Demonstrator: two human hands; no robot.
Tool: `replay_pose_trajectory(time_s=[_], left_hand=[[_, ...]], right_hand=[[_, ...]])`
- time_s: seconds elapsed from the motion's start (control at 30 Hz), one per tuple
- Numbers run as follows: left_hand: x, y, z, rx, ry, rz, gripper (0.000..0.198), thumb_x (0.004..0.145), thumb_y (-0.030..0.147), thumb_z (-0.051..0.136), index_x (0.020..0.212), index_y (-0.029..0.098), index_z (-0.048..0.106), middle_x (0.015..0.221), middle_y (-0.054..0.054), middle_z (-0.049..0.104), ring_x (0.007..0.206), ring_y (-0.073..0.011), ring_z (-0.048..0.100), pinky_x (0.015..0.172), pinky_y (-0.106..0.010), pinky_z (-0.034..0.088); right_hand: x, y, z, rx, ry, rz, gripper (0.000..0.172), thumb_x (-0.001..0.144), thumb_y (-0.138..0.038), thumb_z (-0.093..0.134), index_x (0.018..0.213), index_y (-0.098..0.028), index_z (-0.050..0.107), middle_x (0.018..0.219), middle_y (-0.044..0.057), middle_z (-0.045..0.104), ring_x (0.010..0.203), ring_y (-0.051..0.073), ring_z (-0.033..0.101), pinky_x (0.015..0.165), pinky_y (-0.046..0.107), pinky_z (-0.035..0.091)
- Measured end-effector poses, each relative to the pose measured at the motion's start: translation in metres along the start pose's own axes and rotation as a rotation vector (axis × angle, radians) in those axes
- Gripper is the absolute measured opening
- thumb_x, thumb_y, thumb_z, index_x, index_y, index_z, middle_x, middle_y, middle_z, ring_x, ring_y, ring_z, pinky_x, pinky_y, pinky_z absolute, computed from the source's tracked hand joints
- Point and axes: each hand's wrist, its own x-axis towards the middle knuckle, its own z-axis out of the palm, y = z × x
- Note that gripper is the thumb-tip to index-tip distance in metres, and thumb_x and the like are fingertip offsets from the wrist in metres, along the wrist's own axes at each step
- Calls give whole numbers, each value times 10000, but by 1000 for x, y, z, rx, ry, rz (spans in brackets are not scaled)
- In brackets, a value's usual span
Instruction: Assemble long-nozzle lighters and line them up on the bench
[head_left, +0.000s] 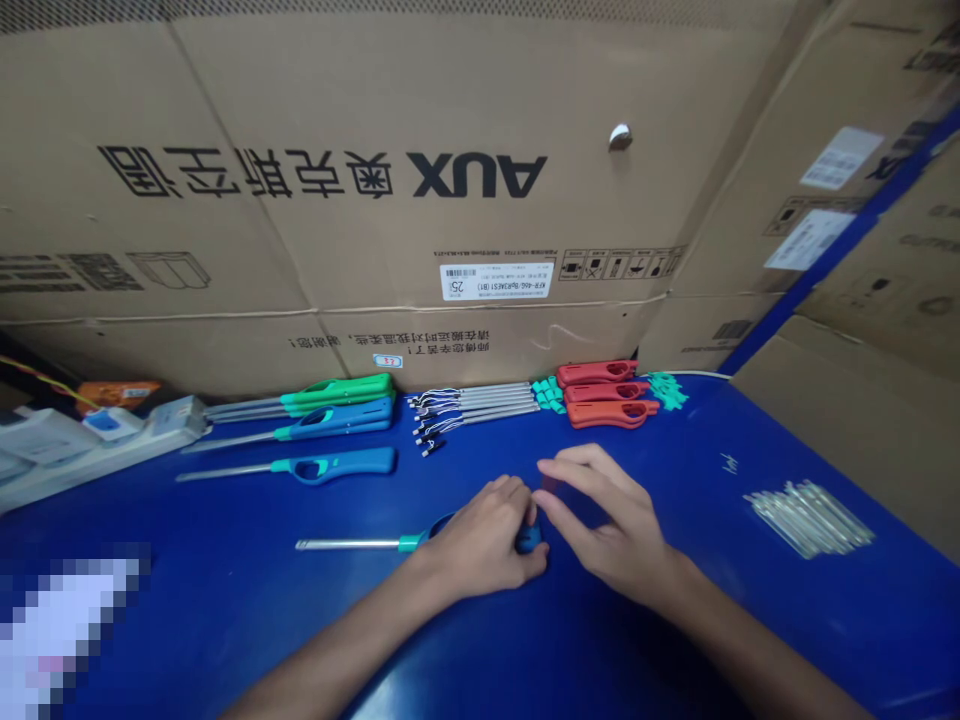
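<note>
A long-nozzle lighter (375, 544) with a blue handle and steel shaft lies on the counter (675, 640) directly in front of the person, its shaft pointing left. The left hand (480, 535) is closed around the handle. The right hand (611, 525) is open, its fingers loosely curved, just beside the left hand. Farther back sit finished lighters (337, 465) in green and blue, a row of wired steel shafts (472, 410), small teal parts (549, 394) and red handles (604, 390). To the right lies a pile of steel tubes (810, 518), and cardboard cartons (300, 120) stand behind everything.
</note>
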Motion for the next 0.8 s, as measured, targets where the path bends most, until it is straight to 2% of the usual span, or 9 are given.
replay_pose_trajectory(time_s=[0.13,0.3,0.37,0.47,0.63,0.8], left_hand=[[0,1,-1,-10,-1,-8,207,766,274,619,937,177,555,1012,-76,608,975,-249,571,894,-379,468],[0,0,-1,-2,9,4,168,789,300,612,887,180,547,965,-73,599,955,-246,563,880,-376,464],[0,1,-1,5,15,6,141,833,315,573,862,181,538,921,-65,595,915,-235,562,853,-372,468],[-2,4,-4,43,11,13,116,906,266,463,855,185,528,874,-48,591,873,-214,557,852,-371,464],[-4,15,-7,239,-55,47,112,921,217,444,892,167,539,938,-77,600,929,-237,561,919,-421,451],[-4,25,0,536,-68,114,180,932,180,429,892,110,589,909,-143,612,904,-298,566,838,-465,465]], right_hand=[[0,-1,-1,32,-25,28,537,818,-18,550,1312,-224,495,1043,69,646,903,172,631,811,316,546],[0,0,-1,25,-30,-3,443,845,-68,604,1247,-251,574,959,57,629,859,172,622,751,315,557],[-1,0,-1,33,-6,14,476,854,-53,593,1284,-255,559,960,58,636,852,165,627,751,306,560],[-4,2,-3,38,94,97,536,842,-42,593,1333,-245,522,993,69,647,850,169,637,756,313,567],[-4,10,-8,-14,342,216,437,842,-114,627,1259,-236,584,967,69,651,806,173,651,719,310,593],[-5,19,-11,1,336,274,397,838,-149,637,1226,-225,600,962,66,661,810,175,667,732,304,602]])
